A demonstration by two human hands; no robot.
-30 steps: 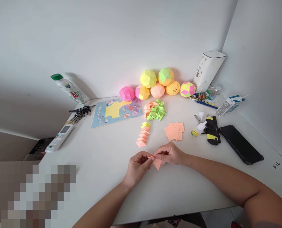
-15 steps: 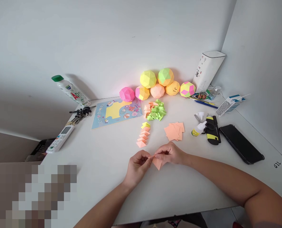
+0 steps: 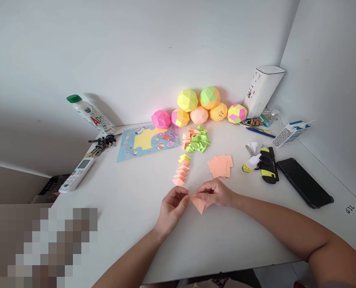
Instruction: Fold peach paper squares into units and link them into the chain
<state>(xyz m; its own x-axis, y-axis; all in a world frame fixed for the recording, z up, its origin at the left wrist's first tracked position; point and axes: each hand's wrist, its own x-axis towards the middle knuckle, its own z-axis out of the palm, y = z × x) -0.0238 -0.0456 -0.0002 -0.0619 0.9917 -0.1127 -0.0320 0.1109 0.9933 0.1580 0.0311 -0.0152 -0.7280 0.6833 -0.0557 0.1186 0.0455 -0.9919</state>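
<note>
a small peach-orange folded paper (image 3: 199, 204) sits between the two hands, just above the near middle of the white tabletop (image 3: 130, 208). it is a flat, creased piece folded down to a triangle, its sharp point hanging toward the tabletop and its top edge running level between the hands. the right hand (image 3: 217, 194) has its fingers clenched on the upper right part of the paper, thumb under and the other fingers curled over it. the left hand (image 3: 173, 208) has its fingers bent in, thumb and forefinger pinched at the paper's left tip – the rest of that hand is curled toward the palm.

just beyond the hands lies a short row of folded pieces (image 3: 180, 173), mostly the same peach-orange with a yellow one at the far end. to the right of the row is a loose stack of flat peach squares (image 3: 220, 166). farther back is a heap of green and peach folded bits (image 3: 197, 140), and behind it, against the wall, a cluster of paper balls (image 3: 195, 108) in pink, yellow, orange and green.

on the left are a picture booklet (image 3: 148, 142), keys (image 3: 102, 142), a remote (image 3: 76, 175) and a bottle (image 3: 90, 114). on the right – a small glue bottle (image 3: 250, 163), a black phone (image 3: 305, 183) and a carton (image 3: 290, 133).
</note>
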